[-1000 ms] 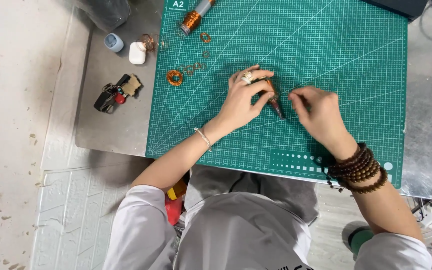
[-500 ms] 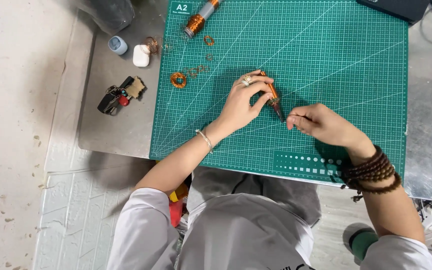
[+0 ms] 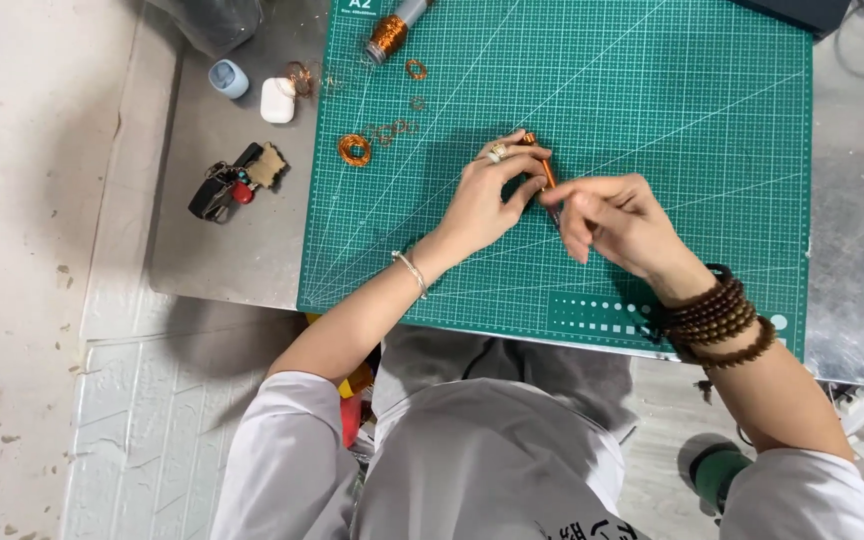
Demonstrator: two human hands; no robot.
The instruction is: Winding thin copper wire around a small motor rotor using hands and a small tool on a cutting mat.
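Near the mat's [image 3: 652,80] middle, the right hand [image 3: 620,218] has its fingers curled by the tip of a thin copper-wound rod [image 3: 545,172]; whether it pinches wire I cannot tell. The left hand [image 3: 487,195] is closed around the rod. This looks like winding, and the next turn calls for steady tension. Farther off lie wire coils [image 3: 355,150] and a spool [image 3: 390,32].

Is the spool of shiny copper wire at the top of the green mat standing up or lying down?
Lying down. The copper wire spool rests on its side, tilted across the green mat's top edge, its long side showing.
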